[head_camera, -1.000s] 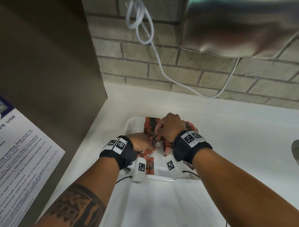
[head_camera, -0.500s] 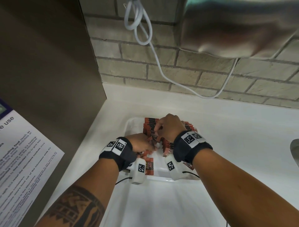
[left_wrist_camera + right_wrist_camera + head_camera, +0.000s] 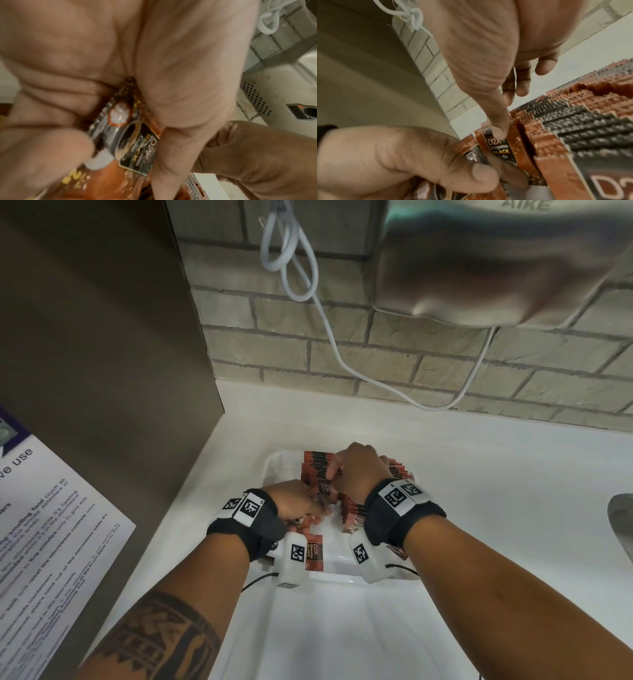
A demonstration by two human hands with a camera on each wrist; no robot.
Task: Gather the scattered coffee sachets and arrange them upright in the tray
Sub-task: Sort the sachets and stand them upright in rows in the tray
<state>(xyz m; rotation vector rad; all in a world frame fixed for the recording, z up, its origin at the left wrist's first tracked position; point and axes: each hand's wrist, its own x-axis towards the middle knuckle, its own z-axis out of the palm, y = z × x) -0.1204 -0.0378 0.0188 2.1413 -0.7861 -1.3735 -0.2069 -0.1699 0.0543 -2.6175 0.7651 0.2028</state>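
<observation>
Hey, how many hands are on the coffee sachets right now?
2. The left hand grips sachets at the tray's left; the right hand pinches one sachet beside the upright rows.

Sachets (image 3: 356,510): glossy foil/plastic, crimped serrated edges. Tray (image 3: 337,575): smooth glossy white plastic. Counter (image 3: 496,481): smooth white. Wall (image 3: 394,361): rough matt brick. Dryer (image 3: 496,265): brushed metal.

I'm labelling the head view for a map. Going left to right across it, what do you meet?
Printed notice → left hand → right hand → sink edge.
</observation>
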